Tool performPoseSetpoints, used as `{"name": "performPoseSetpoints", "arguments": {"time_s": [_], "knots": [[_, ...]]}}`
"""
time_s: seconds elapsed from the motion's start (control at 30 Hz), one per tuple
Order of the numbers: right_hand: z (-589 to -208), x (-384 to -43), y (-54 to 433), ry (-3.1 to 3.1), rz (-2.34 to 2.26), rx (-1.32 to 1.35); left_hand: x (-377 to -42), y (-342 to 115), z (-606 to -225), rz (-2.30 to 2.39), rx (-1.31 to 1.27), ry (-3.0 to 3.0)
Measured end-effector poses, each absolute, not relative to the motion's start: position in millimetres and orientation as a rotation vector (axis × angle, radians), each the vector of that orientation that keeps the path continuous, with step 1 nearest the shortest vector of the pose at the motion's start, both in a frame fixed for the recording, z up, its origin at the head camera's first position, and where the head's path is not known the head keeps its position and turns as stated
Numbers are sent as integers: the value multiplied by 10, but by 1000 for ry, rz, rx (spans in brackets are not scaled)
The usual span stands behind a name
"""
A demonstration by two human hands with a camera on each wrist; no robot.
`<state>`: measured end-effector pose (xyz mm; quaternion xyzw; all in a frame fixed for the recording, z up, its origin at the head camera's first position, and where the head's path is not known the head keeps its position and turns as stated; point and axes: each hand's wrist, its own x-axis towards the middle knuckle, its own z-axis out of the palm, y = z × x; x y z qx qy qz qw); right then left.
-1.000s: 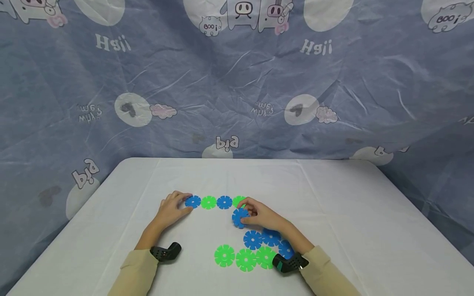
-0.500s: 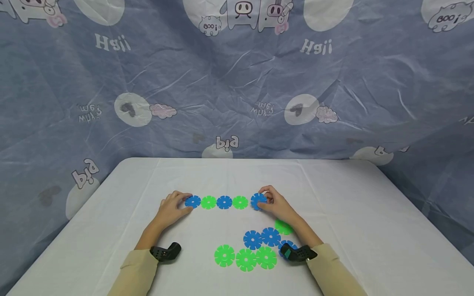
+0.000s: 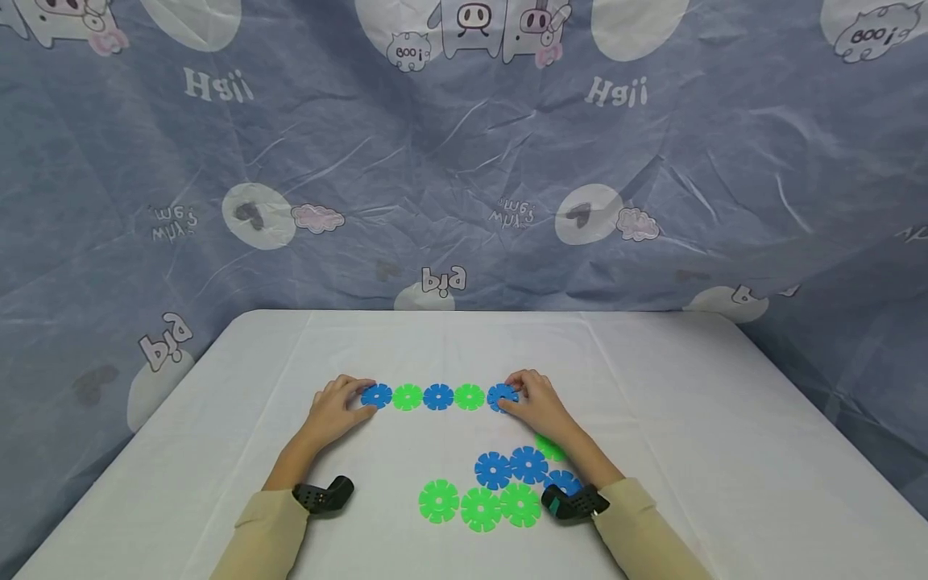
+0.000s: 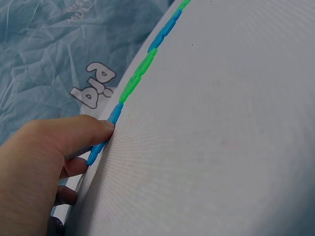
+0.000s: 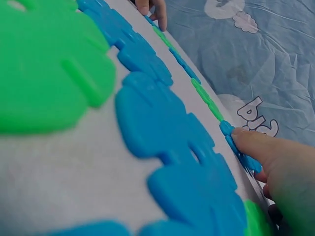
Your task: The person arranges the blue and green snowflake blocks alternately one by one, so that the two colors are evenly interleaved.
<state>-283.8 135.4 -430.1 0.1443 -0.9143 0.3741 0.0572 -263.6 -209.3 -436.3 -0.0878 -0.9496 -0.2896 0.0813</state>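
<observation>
A row of notched, flower-shaped plastic discs lies across the table, blue and green in turn. My left hand (image 3: 337,411) pinches the blue disc (image 3: 376,395) at the row's left end between thumb and fingers. Rightward follow a green disc (image 3: 408,397), a blue disc (image 3: 438,396) and another green disc (image 3: 470,396). At the right end, my right hand (image 3: 540,407) holds a blue disc (image 3: 500,396) by its edges, low at the table. A narrow gap seems to part it from the green one in the head view. The right wrist view shows the thumb (image 5: 251,142) against this disc.
Nearer the person lie loose blue discs (image 3: 493,470) and green discs (image 3: 482,509), some touching or overlapping. One green disc (image 3: 549,447) is partly under the right forearm. A white cloth covers the table (image 3: 652,403); a printed blue curtain (image 3: 464,161) hangs behind it.
My right hand has carried its blue disc from in front of the row to the right end, then lowered it and shifted slightly left. The left hand has stayed in place.
</observation>
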Motion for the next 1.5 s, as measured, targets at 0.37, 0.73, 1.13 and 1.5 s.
{"name": "performPoseSetpoints", "arguments": {"time_s": [0.37, 0.73, 1.13, 1.5], "knots": [[-4332, -2837, 1351, -2801, 981, 408, -2635, -2088, -4357, -859, -265, -2836], [-4272, -2782, 1339, -2819, 955, 523, -2631, -2084, -4350, -860, -256, -2843], [-4297, -2779, 1357, -2806, 971, 568, -2621, -2092, -4362, -859, -275, -2833], [-4291, -2769, 1355, -2793, 954, 585, -2623, -2091, -4353, -857, -273, -2832]]}}
